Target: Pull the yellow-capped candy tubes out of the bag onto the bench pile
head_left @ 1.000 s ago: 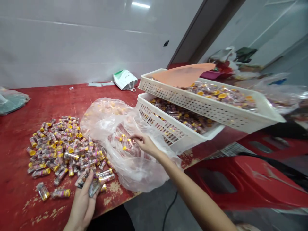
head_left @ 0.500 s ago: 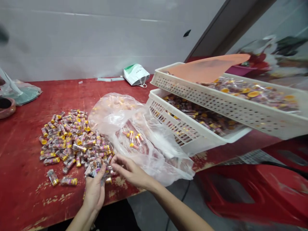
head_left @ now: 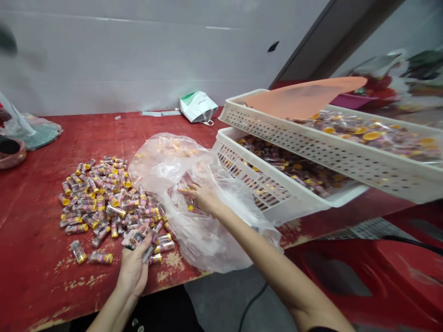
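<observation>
My left hand (head_left: 133, 265) is closed around a small stack of printed cards (head_left: 134, 239), held above the table's front edge. Beside it spreads a heap of small clear tubes with yellow caps (head_left: 100, 198), some lying loose at its near side. My right hand (head_left: 204, 197) reaches into the mouth of a translucent plastic bag (head_left: 221, 235), its fingers stretched over more yellow-capped tubes (head_left: 190, 207) inside. Its fingertips are slightly blurred, and whether they touch a tube is hard to see.
Two white perforated crates (head_left: 256, 198), one tilted on the other, hold more tubes at the right, with an orange sheet (head_left: 304, 97) on top. A white-green bag (head_left: 198, 107) lies by the wall. A red stool (head_left: 391, 276) stands below the red table (head_left: 31, 203).
My right hand has moved from beside the cards, up and right, into the plastic bag. My left hand still holds the cards, nearly in place.
</observation>
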### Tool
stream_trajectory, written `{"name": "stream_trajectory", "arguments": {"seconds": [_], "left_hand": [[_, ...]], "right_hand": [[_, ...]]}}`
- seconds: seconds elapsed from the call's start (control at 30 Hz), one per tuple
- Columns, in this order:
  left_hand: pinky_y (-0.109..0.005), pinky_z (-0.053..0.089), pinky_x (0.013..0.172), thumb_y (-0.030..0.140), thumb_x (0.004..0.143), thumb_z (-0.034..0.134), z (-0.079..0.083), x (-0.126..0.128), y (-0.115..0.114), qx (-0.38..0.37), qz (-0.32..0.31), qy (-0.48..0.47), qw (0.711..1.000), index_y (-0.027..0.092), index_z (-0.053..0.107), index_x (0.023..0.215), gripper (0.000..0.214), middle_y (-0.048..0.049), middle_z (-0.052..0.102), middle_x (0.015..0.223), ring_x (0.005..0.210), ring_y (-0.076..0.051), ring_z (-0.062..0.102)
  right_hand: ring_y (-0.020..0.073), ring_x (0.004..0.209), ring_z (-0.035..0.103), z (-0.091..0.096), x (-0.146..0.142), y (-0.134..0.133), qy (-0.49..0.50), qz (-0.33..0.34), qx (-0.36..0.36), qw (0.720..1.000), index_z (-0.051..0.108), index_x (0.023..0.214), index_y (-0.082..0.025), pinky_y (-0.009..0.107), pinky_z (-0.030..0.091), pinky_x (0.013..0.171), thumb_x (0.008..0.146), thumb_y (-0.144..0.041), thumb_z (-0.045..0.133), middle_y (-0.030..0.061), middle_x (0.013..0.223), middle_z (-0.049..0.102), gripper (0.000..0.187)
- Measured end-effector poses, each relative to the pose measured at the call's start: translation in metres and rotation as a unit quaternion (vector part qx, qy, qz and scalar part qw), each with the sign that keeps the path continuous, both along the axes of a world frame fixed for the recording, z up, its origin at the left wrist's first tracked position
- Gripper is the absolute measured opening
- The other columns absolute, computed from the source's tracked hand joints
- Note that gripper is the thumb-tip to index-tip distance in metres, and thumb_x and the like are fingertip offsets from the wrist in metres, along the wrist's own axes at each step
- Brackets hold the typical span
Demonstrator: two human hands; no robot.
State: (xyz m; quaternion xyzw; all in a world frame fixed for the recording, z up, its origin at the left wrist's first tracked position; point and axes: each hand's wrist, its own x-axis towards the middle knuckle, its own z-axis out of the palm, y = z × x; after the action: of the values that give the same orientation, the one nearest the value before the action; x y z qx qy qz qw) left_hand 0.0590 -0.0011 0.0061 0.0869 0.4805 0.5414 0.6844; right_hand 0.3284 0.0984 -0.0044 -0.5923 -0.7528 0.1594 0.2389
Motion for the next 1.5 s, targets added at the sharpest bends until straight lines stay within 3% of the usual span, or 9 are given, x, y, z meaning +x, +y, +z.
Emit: {"name": "stream_trajectory", "arguments": {"seconds": [0.07,0.17,0.27,0.33,0.47,0.97,1.1,1.2,1.5], "left_hand": [[-0.021,0.056,0.073,0.003,0.065,0.082,0.001,-0.003,0.002,-0.006,0.012,-0.009,1.000,0.015,0.071,0.088,0.028,-0.0032,0.075,0.088,0.079,-0.012,0.070],[-0.020,0.055,0.067,0.002,0.070,0.078,0.000,-0.008,0.006,-0.026,0.060,-0.006,0.998,0.014,0.070,0.086,0.021,-0.0029,0.073,0.081,0.071,-0.011,0.068],[-0.021,0.055,0.064,0.002,0.074,0.075,-0.002,-0.010,0.009,-0.057,0.091,-0.013,0.994,0.014,0.069,0.089,0.020,-0.0040,0.074,0.084,0.072,-0.011,0.068],[-0.022,0.056,0.066,0.002,0.075,0.074,-0.001,-0.011,0.009,-0.074,0.099,-0.019,0.992,0.014,0.069,0.091,0.021,-0.0046,0.074,0.088,0.076,-0.012,0.068],[-0.024,0.057,0.067,0.005,0.079,0.072,0.001,-0.015,0.005,-0.075,0.094,-0.037,0.992,0.014,0.069,0.090,0.015,-0.0057,0.074,0.089,0.078,-0.014,0.068],[-0.034,0.057,0.084,0.023,0.060,0.090,0.005,-0.015,-0.025,0.025,0.012,-0.036,0.999,0.017,0.069,0.101,0.046,-0.0060,0.074,0.096,0.094,-0.022,0.070],[-0.034,0.055,0.086,0.027,0.063,0.088,0.004,-0.017,-0.029,0.051,0.002,-0.009,0.999,0.016,0.070,0.101,0.044,-0.0069,0.074,0.094,0.094,-0.022,0.070],[-0.034,0.054,0.088,0.028,0.066,0.086,0.004,-0.018,-0.032,0.072,-0.003,0.005,0.997,0.020,0.066,0.115,0.053,-0.0065,0.074,0.102,0.096,-0.021,0.069],[-0.035,0.051,0.093,0.026,0.066,0.086,0.000,-0.018,-0.035,0.085,-0.035,0.030,0.995,0.024,0.058,0.132,0.071,-0.0066,0.073,0.105,0.098,-0.021,0.068]], "right_hand": [[0.0277,0.111,0.061,-0.005,0.009,0.001,0.004,-0.012,0.007,1.000,0.075,0.103,-0.016,0.043,0.044,0.101,0.081,-0.004,0.061,0.0150,0.106,0.070,0.028],[0.0270,0.102,0.065,-0.006,-0.004,-0.030,0.025,-0.027,0.021,0.999,0.070,0.109,-0.015,0.043,0.050,0.094,0.089,-0.012,0.055,0.0152,0.104,0.070,0.025],[0.0223,0.095,0.068,-0.002,-0.044,-0.084,0.140,-0.013,0.036,0.989,0.060,0.122,-0.020,0.035,0.056,0.083,0.092,-0.022,0.059,0.0098,0.105,0.071,0.031],[0.0205,0.096,0.069,0.001,-0.075,-0.119,0.220,0.016,0.045,0.974,0.062,0.117,-0.024,0.031,0.056,0.084,0.090,-0.023,0.064,0.0056,0.105,0.071,0.027],[0.0200,0.099,0.068,0.002,-0.118,-0.154,0.267,0.032,0.091,0.959,0.063,0.116,-0.026,0.031,0.055,0.089,0.088,-0.016,0.067,0.0048,0.105,0.071,0.030],[0.0163,0.091,0.067,0.014,-0.138,-0.164,0.224,0.029,0.185,0.956,0.063,0.128,-0.024,0.026,0.056,0.080,0.084,-0.002,0.066,0.0074,0.102,0.067,0.049],[0.0185,0.108,0.064,0.015,-0.141,-0.172,0.272,0.049,0.098,0.956,0.054,0.140,-0.024,0.030,0.054,0.094,0.091,-0.006,0.057,0.0102,0.117,0.064,0.052],[0.0209,0.119,0.059,0.014,-0.141,-0.172,0.298,0.082,0.040,0.950,0.049,0.145,-0.025,0.033,0.052,0.099,0.093,-0.007,0.051,0.0122,0.127,0.060,0.054],[0.0130,0.083,0.065,0.001,-0.157,-0.156,0.353,-0.022,0.154,0.923,0.073,0.116,-0.030,0.023,0.053,0.070,0.085,0.001,0.064,0.0027,0.093,0.066,0.045]]}}
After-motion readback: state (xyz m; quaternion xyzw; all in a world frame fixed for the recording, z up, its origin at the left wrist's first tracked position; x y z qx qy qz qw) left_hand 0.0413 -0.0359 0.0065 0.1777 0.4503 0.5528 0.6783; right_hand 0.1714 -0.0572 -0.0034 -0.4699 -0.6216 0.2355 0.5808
